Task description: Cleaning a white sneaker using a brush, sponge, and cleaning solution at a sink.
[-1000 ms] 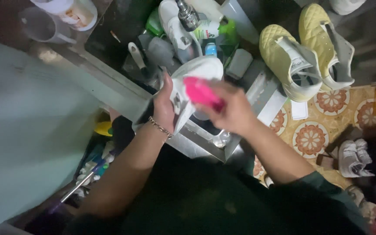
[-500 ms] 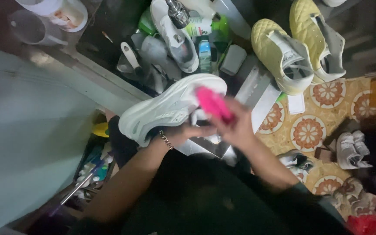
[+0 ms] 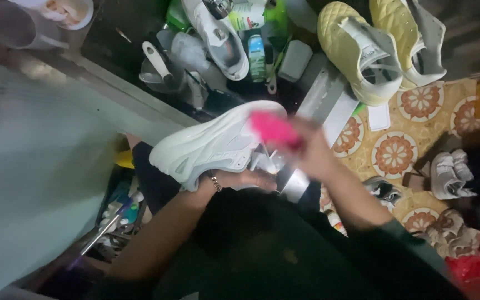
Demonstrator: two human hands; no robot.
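White sneaker (image 3: 212, 147) sits mid-frame, lying on its side over my lap, toe toward the lower left, heel up by the pink thing. Going L to R as I see it.

Far left: pale wall or panel, blurred, w/ a clear cup (image 3: 15, 25) at the top corner. Below it a dark gap w/ small bottles and bits, too dim to sort.

Next, my left hand (image 3: 240, 179): it's under the sneaker, palm up, fingers curled round the sole edge, bracelet at the wrist. Closed on the shoe, I'd say as a cradle so the upper faces me and stays steady.

Above that, a dark basin area packed w/ stuff: a white brush handle (image 3: 156, 58), another white shoe (image 3: 220, 36) sole-up-ish, a small bottle (image 3: 256, 55). Prob. kept close for reach.

Then my right hand (image 3: 312, 153), wrapped shut around a pink brush or sponge (image 3: 273, 129). It's motion-blurred, so I can't tell which. It's pressed at the heel end of the sneaker, touching it.

Right side: pair of yellow sneakers (image 3: 362, 50) propped against the edge, apart from the wet clutter. Patterned floor mat (image 3: 395, 153) under them, w/ a small grey shoe (image 3: 451, 175) and more footwear lying further right, dim.
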